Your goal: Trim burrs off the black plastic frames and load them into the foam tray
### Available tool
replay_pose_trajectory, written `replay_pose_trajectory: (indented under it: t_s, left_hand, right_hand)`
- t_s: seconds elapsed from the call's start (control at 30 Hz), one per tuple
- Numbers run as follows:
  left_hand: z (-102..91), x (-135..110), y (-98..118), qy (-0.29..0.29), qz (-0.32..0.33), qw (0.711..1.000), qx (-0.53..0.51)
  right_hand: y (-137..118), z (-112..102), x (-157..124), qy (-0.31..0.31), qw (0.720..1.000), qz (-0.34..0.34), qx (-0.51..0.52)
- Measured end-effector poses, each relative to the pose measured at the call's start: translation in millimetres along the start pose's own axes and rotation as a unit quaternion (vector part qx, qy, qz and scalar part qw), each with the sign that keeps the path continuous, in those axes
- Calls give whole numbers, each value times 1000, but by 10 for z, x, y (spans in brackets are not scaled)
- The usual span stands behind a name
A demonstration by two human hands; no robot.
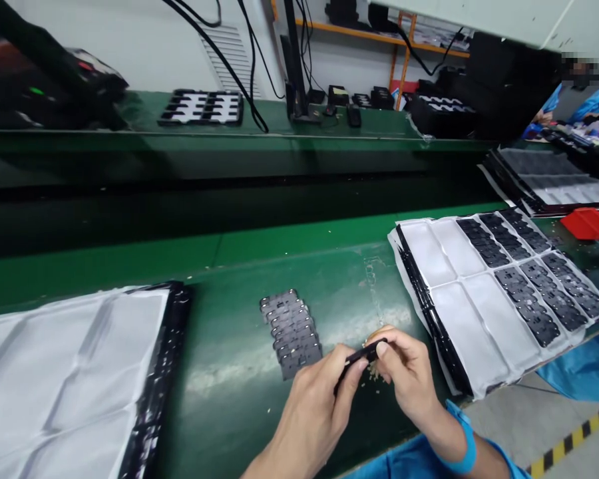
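Between both hands, above the green bench, is a thin black plastic part point(359, 356), seen nearly edge-on. My left hand point(317, 399) pinches its near end between thumb and fingers. At the far end, the thumb of my right hand point(404, 366) presses on the part with the fingers curled behind it; whether a small piece is also under that thumb I cannot tell. Below my right hand, partly covered, lies a heap of tiny tan bits point(375, 374). Left of the hands, a row of overlapping black plastic parts point(290, 329) rests on the bench.
To the right, a white-lined tray point(462, 313) on a stack holds several rows of black parts. Another white-lined tray stack point(80, 372) stands at left. A red scoop-like tray point(588, 224) lies far right, near another person's hand. A raised shelf point(194, 142) runs behind.
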State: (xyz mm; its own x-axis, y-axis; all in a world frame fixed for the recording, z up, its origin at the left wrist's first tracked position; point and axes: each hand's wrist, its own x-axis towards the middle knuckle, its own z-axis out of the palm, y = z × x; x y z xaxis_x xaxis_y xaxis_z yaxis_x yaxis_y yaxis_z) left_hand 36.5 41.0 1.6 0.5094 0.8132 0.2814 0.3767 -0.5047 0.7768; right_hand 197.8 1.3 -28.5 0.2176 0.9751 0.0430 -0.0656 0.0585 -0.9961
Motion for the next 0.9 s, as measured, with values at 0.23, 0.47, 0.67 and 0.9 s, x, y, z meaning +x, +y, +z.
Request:
replay_pose_trajectory:
  t_s: [0.23, 0.47, 0.67, 0.9]
  left_hand:
    - [0, -14, -24, -5, -34, 999, -27]
    - [-5, -43, -72, -25, -83, 995, -49]
    - [-29, -40, -134, -38, -109, 992, -58]
    - [-137, -74, -156, -68, -148, 978, -131]
  right_hand:
    - [34, 29, 33, 8, 1000, -14, -6]
    - [-4, 36, 46, -7, 1000, 0, -25]
    - [-28, 11, 50, -57, 998, 7, 4]
    - [-69, 42, 53, -62, 997, 7, -46]
